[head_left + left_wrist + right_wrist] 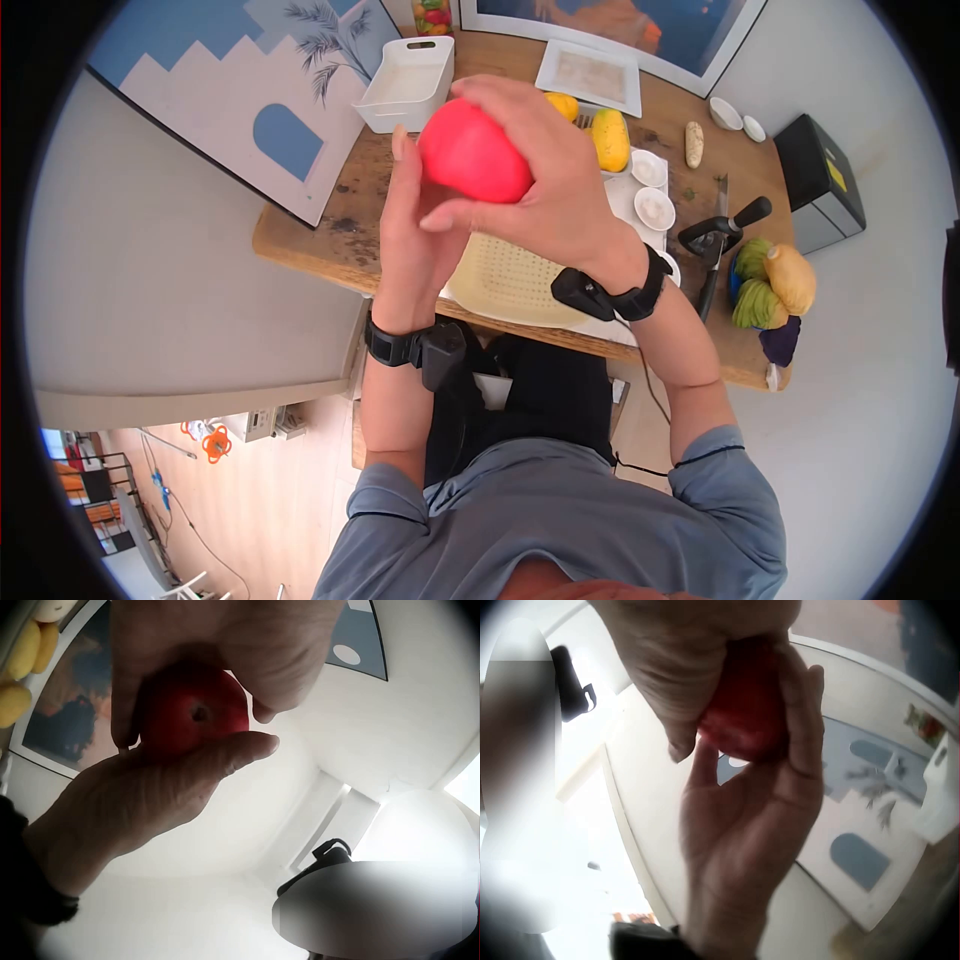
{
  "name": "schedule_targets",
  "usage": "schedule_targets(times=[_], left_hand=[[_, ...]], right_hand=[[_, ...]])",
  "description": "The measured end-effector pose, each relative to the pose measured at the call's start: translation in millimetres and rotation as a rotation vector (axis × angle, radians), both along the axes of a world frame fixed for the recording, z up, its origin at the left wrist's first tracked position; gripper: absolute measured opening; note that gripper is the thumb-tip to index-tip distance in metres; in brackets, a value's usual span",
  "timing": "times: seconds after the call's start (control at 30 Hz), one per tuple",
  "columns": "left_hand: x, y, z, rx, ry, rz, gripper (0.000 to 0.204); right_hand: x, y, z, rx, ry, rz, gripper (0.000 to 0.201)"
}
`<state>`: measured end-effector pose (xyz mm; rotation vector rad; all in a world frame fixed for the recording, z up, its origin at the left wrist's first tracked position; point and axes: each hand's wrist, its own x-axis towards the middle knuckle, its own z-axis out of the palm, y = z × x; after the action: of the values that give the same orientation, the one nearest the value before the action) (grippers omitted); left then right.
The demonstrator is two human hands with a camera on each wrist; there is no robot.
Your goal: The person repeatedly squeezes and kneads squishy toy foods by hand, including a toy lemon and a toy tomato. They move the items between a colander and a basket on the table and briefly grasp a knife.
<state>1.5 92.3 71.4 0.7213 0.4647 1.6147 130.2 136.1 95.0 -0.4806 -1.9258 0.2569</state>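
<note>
A smooth, round red apple [475,150] is held up in front of the chest, above the near edge of the table. My right hand [560,175] grips it from the right, the fingers over the top and the thumb below. From the left, my left hand [408,225] holds the same apple, thumb and fingers on either side of it, as the right wrist view shows. A dark dimple shows on the apple [199,712] in the left wrist view. Below the hands lies a cream perforated tray [510,280].
A white bin [408,85] stands at the back left. Yellow fruits [609,140] and small white bowls [655,209] are behind and right of the hands. At the right are a black-handled tool [725,230], wrapped vegetables [760,300] and a black box [815,170].
</note>
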Motion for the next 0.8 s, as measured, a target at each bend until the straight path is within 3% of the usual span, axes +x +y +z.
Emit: schedule_targets(times=[0.03,0.17,0.23,0.3,0.33,0.43,0.57,0.8], left_hand=[[-3.8,0.7,-1.4,0.0,0.001,-0.004,0.06],[-17.5,8.5,-10.7,0.022,0.06,-0.072,0.058],[-22.3,11.5,-9.5,0.05,0.13,-0.1,0.059],[-26.4,16.2,-1.1,0.16,0.369,-0.109,0.059],[-28.6,17.5,3.2,0.168,0.351,-0.111,0.059],[-37.1,31.3,0.9,0.276,0.424,-0.04,0.058],[-45.4,37.2,10.6,0.309,0.469,-0.088,0.063],[-35.1,59.7,-3.5,0.642,0.559,-0.007,0.071]], right_hand=[[-1.6,0.9,1.2,0.129,-0.061,0.006,0.074],[-4.2,-0.2,-3.4,0.071,-0.058,0.064,0.072],[-1.3,-0.6,-8.0,-0.32,0.033,0.092,0.07],[-3.6,-0.1,-9.2,-0.407,0.116,0.065,0.065],[-5.7,0.4,-8.8,-0.491,0.199,0.057,0.06],[-14.0,0.6,-8.6,-0.628,0.323,0.12,0.058],[-25.5,-4.6,5.5,-0.698,0.296,0.075,0.059],[-32.1,-12.1,-1.2,-0.927,0.662,0.033,0.064]])
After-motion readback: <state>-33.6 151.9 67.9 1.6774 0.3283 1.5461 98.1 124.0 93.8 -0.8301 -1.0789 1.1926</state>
